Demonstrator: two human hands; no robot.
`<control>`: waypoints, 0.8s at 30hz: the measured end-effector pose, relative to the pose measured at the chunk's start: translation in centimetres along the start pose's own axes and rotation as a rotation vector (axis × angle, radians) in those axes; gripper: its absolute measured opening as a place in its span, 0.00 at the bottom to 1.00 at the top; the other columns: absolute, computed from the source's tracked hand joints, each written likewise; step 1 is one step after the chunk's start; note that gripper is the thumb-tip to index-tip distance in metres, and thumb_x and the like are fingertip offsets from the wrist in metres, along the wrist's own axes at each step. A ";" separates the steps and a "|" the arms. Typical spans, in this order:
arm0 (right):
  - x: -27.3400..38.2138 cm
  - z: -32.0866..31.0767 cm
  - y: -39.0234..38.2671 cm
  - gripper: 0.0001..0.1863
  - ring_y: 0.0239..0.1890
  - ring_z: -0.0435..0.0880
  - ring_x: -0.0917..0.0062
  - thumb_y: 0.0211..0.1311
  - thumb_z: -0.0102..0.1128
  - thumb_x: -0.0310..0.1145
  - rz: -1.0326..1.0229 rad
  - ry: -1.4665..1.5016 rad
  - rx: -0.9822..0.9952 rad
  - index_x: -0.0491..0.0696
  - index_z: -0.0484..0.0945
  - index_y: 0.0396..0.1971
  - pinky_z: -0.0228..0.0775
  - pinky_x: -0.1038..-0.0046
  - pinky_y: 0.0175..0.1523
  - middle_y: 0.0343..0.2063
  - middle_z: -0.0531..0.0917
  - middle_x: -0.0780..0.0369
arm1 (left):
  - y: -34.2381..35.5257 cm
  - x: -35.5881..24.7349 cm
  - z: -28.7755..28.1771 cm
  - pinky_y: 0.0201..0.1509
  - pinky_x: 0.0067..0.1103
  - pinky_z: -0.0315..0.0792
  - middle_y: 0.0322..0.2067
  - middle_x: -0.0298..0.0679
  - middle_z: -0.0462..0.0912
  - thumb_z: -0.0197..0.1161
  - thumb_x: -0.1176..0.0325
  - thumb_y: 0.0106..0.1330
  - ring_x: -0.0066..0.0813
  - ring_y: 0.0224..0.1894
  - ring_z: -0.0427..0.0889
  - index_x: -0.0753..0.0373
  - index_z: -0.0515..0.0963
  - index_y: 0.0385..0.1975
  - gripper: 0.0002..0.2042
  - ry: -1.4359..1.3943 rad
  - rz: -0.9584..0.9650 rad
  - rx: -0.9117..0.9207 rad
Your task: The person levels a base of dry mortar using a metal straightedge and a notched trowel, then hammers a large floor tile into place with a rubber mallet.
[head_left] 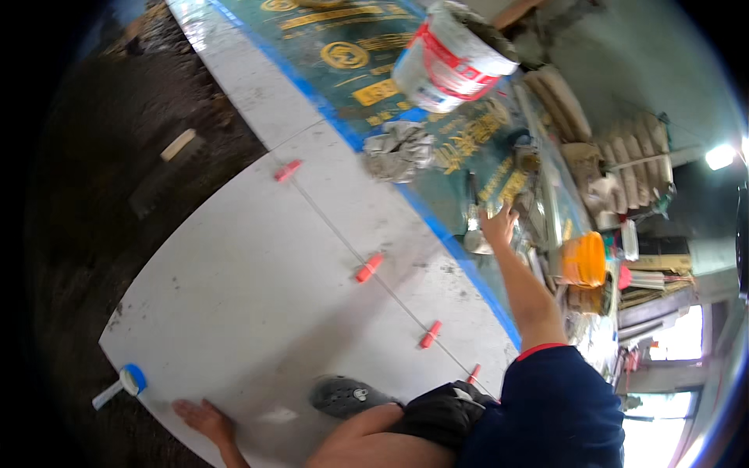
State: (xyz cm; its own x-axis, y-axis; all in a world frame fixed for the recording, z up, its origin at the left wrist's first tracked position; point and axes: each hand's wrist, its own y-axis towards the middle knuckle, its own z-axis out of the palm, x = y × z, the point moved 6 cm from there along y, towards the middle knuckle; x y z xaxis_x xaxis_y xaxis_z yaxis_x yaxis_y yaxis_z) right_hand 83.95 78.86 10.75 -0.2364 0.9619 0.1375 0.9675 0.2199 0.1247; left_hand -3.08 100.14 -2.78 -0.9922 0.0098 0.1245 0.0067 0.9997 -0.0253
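Observation:
My left hand (204, 421) lies open and flat on a large pale slab (218, 281) at lower left, near a blue-rimmed suction-cup-like object with a white handle (129, 382). My right hand (499, 226) reaches over the green printed protective sheet (437, 31), fingers apart, just beside a metal tool with a dark handle (474, 226); whether it touches it is unclear. Red clips (369, 267) sit at intervals along the seam crossing the slab. A crumpled grey cloth (398, 148) lies at the sheet's blue-taped edge. My knee and dark clog (343, 396) rest on the slab.
A stained white bucket (452, 62) stands on the sheet at top. A yellow bucket (581, 259), stacked sacks (636, 164) and assorted materials crowd the right side. Dark rough ground (109, 195) borders the slab on the left, with a small wood piece (178, 144) lying on it.

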 end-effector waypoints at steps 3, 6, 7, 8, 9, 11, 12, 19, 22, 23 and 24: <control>7.8 6.5 4.2 0.59 0.67 0.59 0.41 0.48 0.62 0.72 -0.225 0.011 0.045 0.54 0.47 0.73 0.55 0.45 0.67 0.68 0.54 0.40 | -0.8 1.3 1.0 0.77 0.39 0.32 0.73 0.57 0.41 0.46 0.59 0.73 0.51 0.76 0.36 0.78 0.46 0.69 0.34 -0.135 0.110 -0.142; 10.0 9.4 11.8 0.56 0.68 0.61 0.49 0.50 0.55 0.74 -0.345 -0.252 -0.033 0.53 0.52 0.72 0.53 0.49 0.69 0.68 0.61 0.48 | -0.2 -3.5 2.3 0.77 0.40 0.29 0.73 0.58 0.37 0.50 0.56 0.70 0.52 0.76 0.31 0.80 0.41 0.69 0.40 -0.347 -0.004 0.260; 11.8 10.8 12.8 0.55 0.68 0.62 0.53 0.53 0.55 0.73 -0.330 -0.286 0.025 0.50 0.55 0.72 0.53 0.54 0.70 0.67 0.64 0.50 | 0.8 -4.7 1.1 0.77 0.40 0.30 0.73 0.59 0.37 0.52 0.54 0.69 0.52 0.76 0.32 0.78 0.42 0.69 0.41 -0.330 -0.050 0.348; 14.2 13.6 10.8 0.56 0.68 0.63 0.56 0.50 0.59 0.72 -0.328 -0.064 0.166 0.49 0.57 0.71 0.54 0.56 0.70 0.67 0.65 0.50 | 1.1 -2.5 -0.7 0.77 0.41 0.30 0.73 0.59 0.36 0.52 0.52 0.68 0.53 0.76 0.31 0.75 0.41 0.71 0.42 -0.348 -0.102 0.347; 18.5 16.7 7.5 0.57 0.68 0.64 0.58 0.46 0.63 0.71 -0.322 0.160 0.321 0.48 0.59 0.70 0.55 0.58 0.69 0.66 0.66 0.51 | 0.3 0.2 -1.6 0.76 0.43 0.29 0.73 0.60 0.34 0.52 0.50 0.68 0.53 0.76 0.31 0.71 0.39 0.72 0.43 -0.235 -0.108 0.391; 20.1 19.2 8.8 0.51 0.65 0.67 0.54 0.52 0.62 0.67 -0.335 0.073 0.353 0.51 0.60 0.70 0.62 0.53 0.65 0.66 0.66 0.51 | -0.1 0.6 -2.0 0.76 0.43 0.30 0.73 0.59 0.30 0.50 0.44 0.68 0.55 0.76 0.29 0.68 0.36 0.72 0.45 -0.282 -0.116 0.346; 20.2 19.5 9.9 0.48 0.62 0.71 0.53 0.53 0.62 0.65 -0.328 -0.041 0.272 0.50 0.64 0.68 0.65 0.53 0.62 0.63 0.70 0.50 | 0.3 0.9 -2.3 0.76 0.43 0.30 0.73 0.59 0.30 0.50 0.44 0.68 0.55 0.76 0.29 0.68 0.36 0.72 0.45 -0.295 -0.137 0.332; 23.2 10.2 1.7 0.23 0.48 0.81 0.57 0.59 0.60 0.45 -0.417 0.309 0.077 0.46 0.79 0.49 0.72 0.58 0.52 0.45 0.83 0.53 | 5.1 2.0 -8.6 0.67 0.41 0.60 0.64 0.54 0.64 0.65 0.59 0.60 0.56 0.64 0.64 0.65 0.67 0.59 0.29 -0.412 -0.142 0.127; 25.5 2.9 -6.5 0.20 0.51 0.80 0.65 0.60 0.59 0.31 -0.766 0.545 0.061 0.44 0.76 0.52 0.71 0.64 0.55 0.47 0.81 0.56 | 8.9 0.5 -10.4 0.65 0.41 0.63 0.63 0.52 0.66 0.68 0.64 0.57 0.54 0.63 0.66 0.61 0.76 0.50 0.21 -0.287 0.011 -0.078; 26.3 1.2 -10.6 0.23 0.54 0.78 0.69 0.57 0.59 0.24 -0.781 0.617 0.169 0.42 0.73 0.56 0.68 0.67 0.59 0.51 0.79 0.55 | 9.5 0.0 -10.8 0.66 0.41 0.62 0.63 0.53 0.65 0.68 0.64 0.57 0.54 0.63 0.66 0.60 0.77 0.49 0.19 -0.261 0.012 -0.042; 27.0 0.2 -14.8 0.25 0.55 0.77 0.68 0.57 0.58 0.24 -0.831 0.647 0.279 0.41 0.71 0.57 0.67 0.68 0.61 0.52 0.78 0.55 | 10.0 0.0 -10.7 0.66 0.42 0.62 0.64 0.53 0.64 0.68 0.65 0.57 0.53 0.64 0.65 0.59 0.79 0.47 0.18 -0.228 0.015 -0.008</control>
State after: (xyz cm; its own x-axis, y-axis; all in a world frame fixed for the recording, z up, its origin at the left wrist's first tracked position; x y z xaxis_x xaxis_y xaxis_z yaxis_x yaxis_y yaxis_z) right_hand 63.30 101.57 12.42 -0.7493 0.2463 0.6147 0.4508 0.8697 0.2010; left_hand -1.71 110.39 7.61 -0.9944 0.0200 -0.1037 0.0219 0.9996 -0.0177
